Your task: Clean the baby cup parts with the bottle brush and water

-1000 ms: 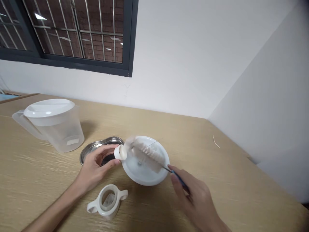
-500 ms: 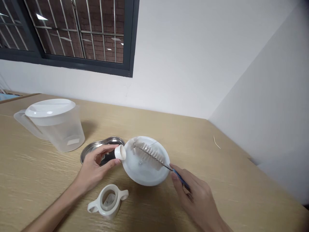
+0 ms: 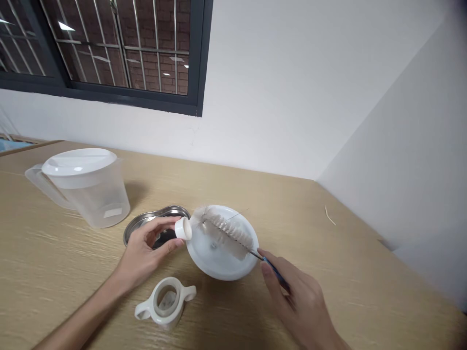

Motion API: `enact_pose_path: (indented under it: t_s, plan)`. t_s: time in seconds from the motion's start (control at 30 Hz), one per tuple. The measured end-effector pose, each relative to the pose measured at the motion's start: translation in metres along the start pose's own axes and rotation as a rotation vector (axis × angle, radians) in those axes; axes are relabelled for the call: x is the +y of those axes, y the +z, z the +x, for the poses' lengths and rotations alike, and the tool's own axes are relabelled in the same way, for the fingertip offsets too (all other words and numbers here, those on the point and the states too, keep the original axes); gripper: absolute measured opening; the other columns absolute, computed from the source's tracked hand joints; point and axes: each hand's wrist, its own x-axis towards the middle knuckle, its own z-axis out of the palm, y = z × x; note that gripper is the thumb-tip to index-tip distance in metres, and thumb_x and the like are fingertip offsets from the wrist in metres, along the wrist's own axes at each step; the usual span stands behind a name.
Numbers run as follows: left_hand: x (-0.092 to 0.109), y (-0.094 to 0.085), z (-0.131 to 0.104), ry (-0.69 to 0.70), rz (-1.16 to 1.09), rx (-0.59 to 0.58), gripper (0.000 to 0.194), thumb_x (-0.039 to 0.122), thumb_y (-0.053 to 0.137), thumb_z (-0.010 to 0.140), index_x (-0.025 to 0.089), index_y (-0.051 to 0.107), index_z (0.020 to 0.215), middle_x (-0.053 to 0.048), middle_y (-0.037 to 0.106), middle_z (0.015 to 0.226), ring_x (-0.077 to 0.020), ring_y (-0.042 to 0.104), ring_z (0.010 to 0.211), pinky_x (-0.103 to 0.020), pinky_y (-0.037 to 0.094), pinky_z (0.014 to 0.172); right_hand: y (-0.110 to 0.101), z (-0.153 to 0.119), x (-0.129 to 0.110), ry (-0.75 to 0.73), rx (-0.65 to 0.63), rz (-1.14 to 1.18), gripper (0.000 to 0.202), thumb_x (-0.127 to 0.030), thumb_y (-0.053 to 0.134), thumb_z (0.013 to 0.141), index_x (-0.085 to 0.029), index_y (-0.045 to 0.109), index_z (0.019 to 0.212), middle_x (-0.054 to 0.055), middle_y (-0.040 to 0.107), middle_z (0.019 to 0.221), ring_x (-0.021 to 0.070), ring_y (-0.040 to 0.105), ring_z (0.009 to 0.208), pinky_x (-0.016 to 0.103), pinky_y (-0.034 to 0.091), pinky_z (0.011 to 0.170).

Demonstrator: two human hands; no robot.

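My left hand (image 3: 146, 253) holds a small white nipple-like piece (image 3: 183, 228) between thumb and fingers, its open end turned right. My right hand (image 3: 295, 296) pinches the blue handle of a bottle brush (image 3: 228, 232) whose white bristles hover over a white round bowl (image 3: 219, 260), the tip close to the small piece. A shiny steel dish (image 3: 146, 224) lies partly hidden behind my left hand. A white collar with two handles (image 3: 166, 302) rests on the wooden table (image 3: 54, 272) near my left wrist.
A translucent plastic pitcher (image 3: 87, 192) with a white lid stands at the left. White walls meet in a corner at the table's far right. A thin sliver (image 3: 329, 216) lies near the right wall. A barred window sits upper left.
The brush tip slid back a little from the small piece and returned near it; the blur is gone. Both hands stay nearly in place, and the view shifted slightly.
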Motion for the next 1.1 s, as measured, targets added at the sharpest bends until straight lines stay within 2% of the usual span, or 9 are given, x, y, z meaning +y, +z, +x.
enact_pose_path:
  t_s: [0.17, 0.37, 0.57, 0.73, 0.87, 0.97, 1.1]
  plan:
    - [0.0006, 0.0001, -0.0010, -0.015, 0.006, 0.027, 0.044, 0.041, 0.087, 0.070, 0.026, 0.074, 0.109, -0.005, 0.075, 0.115, -0.0222, 0.069, 0.102, -0.040, 0.058, 0.096, 0.0014, -0.0006, -0.0008, -0.028, -0.067, 0.007, 0.024, -0.017, 0.053, 0.100, -0.014, 0.062, 0.121, 0.000, 0.064, 0.074, 0.0076, 0.055, 0.053, 0.019, 0.044, 0.049]
    - [0.0034, 0.0029, 0.0002, -0.017, -0.078, 0.004, 0.041, 0.038, 0.087, 0.071, 0.026, 0.074, 0.108, -0.005, 0.075, 0.117, -0.0228, 0.070, 0.111, -0.041, 0.058, 0.104, -0.0019, 0.0007, 0.0039, 0.031, 0.002, -0.039, 0.021, -0.023, 0.052, 0.101, -0.016, 0.065, 0.116, 0.000, 0.063, 0.072, 0.0099, 0.060, 0.057, 0.020, 0.048, 0.052]
    - [0.0010, 0.0042, -0.0004, -0.008, -0.128, -0.007, 0.040, 0.034, 0.087, 0.071, 0.025, 0.074, 0.108, -0.004, 0.076, 0.118, -0.0225, 0.071, 0.112, -0.041, 0.058, 0.106, 0.0007, -0.0020, 0.0015, -0.042, -0.062, 0.017, 0.024, -0.017, 0.054, 0.099, -0.015, 0.062, 0.122, -0.001, 0.063, 0.073, 0.0082, 0.057, 0.054, 0.019, 0.045, 0.049]
    - [0.0041, 0.0045, -0.0014, -0.019, -0.167, -0.018, 0.040, 0.034, 0.087, 0.071, 0.024, 0.073, 0.107, -0.005, 0.076, 0.118, -0.0229, 0.072, 0.111, -0.041, 0.060, 0.104, -0.0005, -0.0008, 0.0038, 0.020, -0.043, -0.029, 0.022, -0.022, 0.054, 0.100, -0.016, 0.065, 0.118, 0.000, 0.067, 0.075, 0.0094, 0.059, 0.054, 0.020, 0.047, 0.049]
    - [0.0056, 0.0025, -0.0007, -0.019, -0.058, -0.013, 0.041, 0.040, 0.085, 0.073, 0.024, 0.073, 0.110, -0.006, 0.075, 0.120, -0.0244, 0.070, 0.113, -0.044, 0.058, 0.105, -0.0041, 0.0013, 0.0012, 0.043, 0.005, -0.046, 0.022, -0.023, 0.053, 0.100, -0.016, 0.065, 0.117, 0.001, 0.069, 0.077, 0.0099, 0.061, 0.056, 0.019, 0.048, 0.051]
    - [0.0038, 0.0006, 0.0003, 0.006, 0.083, 0.007, 0.042, 0.045, 0.083, 0.074, 0.025, 0.074, 0.111, -0.007, 0.075, 0.119, -0.0242, 0.069, 0.105, -0.044, 0.058, 0.099, -0.0031, 0.0007, -0.0021, 0.008, -0.032, -0.010, 0.024, -0.020, 0.051, 0.101, -0.015, 0.062, 0.121, -0.001, 0.065, 0.071, 0.0084, 0.056, 0.050, 0.019, 0.043, 0.046]
    - [0.0024, -0.0004, 0.0008, 0.020, 0.137, 0.014, 0.045, 0.047, 0.080, 0.077, 0.026, 0.073, 0.116, -0.007, 0.074, 0.121, -0.0243, 0.067, 0.105, -0.043, 0.057, 0.096, -0.0012, -0.0003, 0.0002, -0.021, -0.086, -0.034, 0.025, -0.020, 0.052, 0.101, -0.015, 0.062, 0.123, 0.001, 0.066, 0.075, 0.0090, 0.057, 0.053, 0.021, 0.045, 0.050]
